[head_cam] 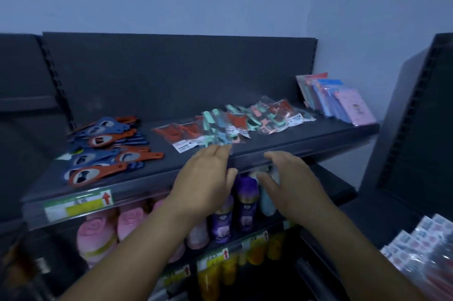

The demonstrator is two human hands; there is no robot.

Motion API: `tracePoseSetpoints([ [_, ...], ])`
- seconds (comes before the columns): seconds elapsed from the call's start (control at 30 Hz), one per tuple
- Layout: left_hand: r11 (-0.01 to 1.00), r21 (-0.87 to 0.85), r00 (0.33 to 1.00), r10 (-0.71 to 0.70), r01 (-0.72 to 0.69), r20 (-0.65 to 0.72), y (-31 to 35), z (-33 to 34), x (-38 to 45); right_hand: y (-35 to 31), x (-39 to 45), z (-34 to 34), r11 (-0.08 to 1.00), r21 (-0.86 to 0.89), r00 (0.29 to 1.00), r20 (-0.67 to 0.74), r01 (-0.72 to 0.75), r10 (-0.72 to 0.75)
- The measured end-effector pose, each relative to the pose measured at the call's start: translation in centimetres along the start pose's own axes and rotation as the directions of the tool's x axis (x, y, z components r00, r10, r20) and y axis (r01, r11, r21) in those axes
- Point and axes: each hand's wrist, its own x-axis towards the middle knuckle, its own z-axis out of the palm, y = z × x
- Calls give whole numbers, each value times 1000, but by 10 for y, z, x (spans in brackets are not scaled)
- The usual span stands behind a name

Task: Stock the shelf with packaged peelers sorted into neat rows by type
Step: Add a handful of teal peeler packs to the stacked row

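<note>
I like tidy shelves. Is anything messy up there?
Yes. The bagged peelers in the middle of the top shelf lie in a jumbled overlapping heap, red and teal mixed, not in rows. The left hand touches the nearest packet; the right hand hovers open.

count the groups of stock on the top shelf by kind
blue and orange loose tools: 1 pile
clear-bagged peelers: 1 spread
pink and blue flat packs: 1 stack
total: 3 groups
</note>
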Motion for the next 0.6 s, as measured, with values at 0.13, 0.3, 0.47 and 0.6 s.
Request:
tracePoseSetpoints([
  [0.13,994,43,995,-97,97,-13,-25,-1,26,-7,40,9,998,30,997,38,60,-61],
  [0.3,964,91,965,-255,249,61,-56,5,66,-9,94,20,992,60,993,47,109,-112],
  [0.47,889,165,868,-455,428,198,-79,19,104,-6,145,29,996,41,979,183,81,-87],
  [0.6,803,195,729,-594,564,339,-98,34,128,-1,177,37,998,5,963,262,66,-65],
])
